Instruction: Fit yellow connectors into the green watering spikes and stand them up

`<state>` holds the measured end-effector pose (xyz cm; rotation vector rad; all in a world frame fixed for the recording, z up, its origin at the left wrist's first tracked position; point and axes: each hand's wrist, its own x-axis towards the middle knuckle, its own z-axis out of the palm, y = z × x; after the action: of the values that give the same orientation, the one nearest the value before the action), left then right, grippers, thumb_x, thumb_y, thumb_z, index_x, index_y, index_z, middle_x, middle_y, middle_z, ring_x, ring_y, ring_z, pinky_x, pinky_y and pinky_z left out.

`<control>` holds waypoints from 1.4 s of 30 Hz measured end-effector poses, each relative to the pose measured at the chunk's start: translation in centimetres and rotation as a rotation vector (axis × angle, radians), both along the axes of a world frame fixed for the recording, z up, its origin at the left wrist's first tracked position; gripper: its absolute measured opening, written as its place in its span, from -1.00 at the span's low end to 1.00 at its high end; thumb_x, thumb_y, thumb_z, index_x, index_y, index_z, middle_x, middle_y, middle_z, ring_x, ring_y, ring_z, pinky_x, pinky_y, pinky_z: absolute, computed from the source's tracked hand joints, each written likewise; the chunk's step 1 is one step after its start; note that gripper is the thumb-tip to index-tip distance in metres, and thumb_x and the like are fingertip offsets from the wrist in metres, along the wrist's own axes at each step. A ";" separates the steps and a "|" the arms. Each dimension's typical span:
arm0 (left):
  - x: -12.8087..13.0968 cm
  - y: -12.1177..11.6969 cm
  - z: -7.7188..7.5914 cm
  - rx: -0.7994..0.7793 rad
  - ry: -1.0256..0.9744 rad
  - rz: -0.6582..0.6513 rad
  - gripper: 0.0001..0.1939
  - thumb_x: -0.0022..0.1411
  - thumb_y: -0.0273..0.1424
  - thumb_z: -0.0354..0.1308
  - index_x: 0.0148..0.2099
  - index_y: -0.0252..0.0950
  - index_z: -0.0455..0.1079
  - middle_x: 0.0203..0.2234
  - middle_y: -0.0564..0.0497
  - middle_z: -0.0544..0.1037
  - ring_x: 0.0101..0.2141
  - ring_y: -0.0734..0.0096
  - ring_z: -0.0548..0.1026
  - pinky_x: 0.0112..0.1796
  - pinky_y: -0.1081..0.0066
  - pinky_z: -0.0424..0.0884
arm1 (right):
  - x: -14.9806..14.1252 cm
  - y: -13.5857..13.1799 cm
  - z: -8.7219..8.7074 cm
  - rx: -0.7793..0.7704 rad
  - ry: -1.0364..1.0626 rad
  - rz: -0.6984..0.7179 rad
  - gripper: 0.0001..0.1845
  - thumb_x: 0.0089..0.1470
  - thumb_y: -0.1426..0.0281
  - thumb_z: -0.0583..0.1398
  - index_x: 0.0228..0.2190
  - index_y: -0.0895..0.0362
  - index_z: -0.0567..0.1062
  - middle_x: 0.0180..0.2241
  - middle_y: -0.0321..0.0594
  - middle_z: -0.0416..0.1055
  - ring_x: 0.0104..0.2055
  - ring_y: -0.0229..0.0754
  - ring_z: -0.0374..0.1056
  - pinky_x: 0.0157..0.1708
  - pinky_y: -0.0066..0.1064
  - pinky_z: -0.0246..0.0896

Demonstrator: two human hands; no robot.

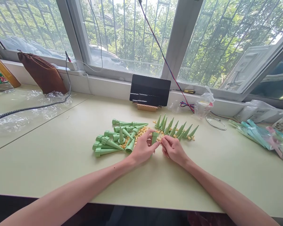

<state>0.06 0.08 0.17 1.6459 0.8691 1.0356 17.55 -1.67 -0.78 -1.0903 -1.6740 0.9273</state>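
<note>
Between the thumb and fingers of my left hand [142,148] is a green plastic watering spike [154,137], held with its wide capped end up. My right hand [174,150] is closed in a pinch just right of that spike, with a small yellow piece [159,138] at its fingertips, partly hidden. Left of my hands lies a pile of green spikes [109,142], most on their sides. Small yellow pieces [141,133] are heaped beside the pile, behind my left hand. Several green spikes [174,128] stand point up in rows behind my right hand, with yellow pieces around their bases.
A dark tablet [150,90] leans on a stand at the table's back, below the window. A brown pouch [42,73], clear plastic wrap [37,108] and a grey cable [33,108] are at left. Plastic bags [265,136] and a coiled white cable [216,123] lie at right.
</note>
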 end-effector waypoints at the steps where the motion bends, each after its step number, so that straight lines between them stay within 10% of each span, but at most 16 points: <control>1: 0.0 0.0 0.0 -0.012 -0.004 -0.004 -0.59 0.20 -0.21 0.21 0.04 -0.18 0.23 -0.42 0.12 0.42 -0.57 0.53 0.44 -0.52 0.47 0.43 | 0.0 0.0 0.0 0.002 0.000 0.001 -0.57 0.30 0.12 0.05 -0.54 0.08 0.22 -0.66 -0.43 0.15 -0.70 -0.33 0.15 -0.67 -0.46 0.08; 42: -0.1 -0.3 0.2 0.247 0.206 0.058 -0.59 0.27 -0.23 0.10 0.14 -0.16 0.23 -0.45 0.15 0.30 -0.61 0.58 0.31 -0.51 0.51 0.26 | -0.1 0.2 0.1 0.063 -0.058 -0.121 -0.48 0.28 0.00 0.02 -0.57 0.07 0.22 -0.73 -0.42 0.14 -0.68 -0.30 0.08 -0.61 -0.42 0.05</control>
<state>-0.04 -0.19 0.37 1.9722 0.9574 1.0592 17.40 -1.47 -0.64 -1.1719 -1.6537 0.7676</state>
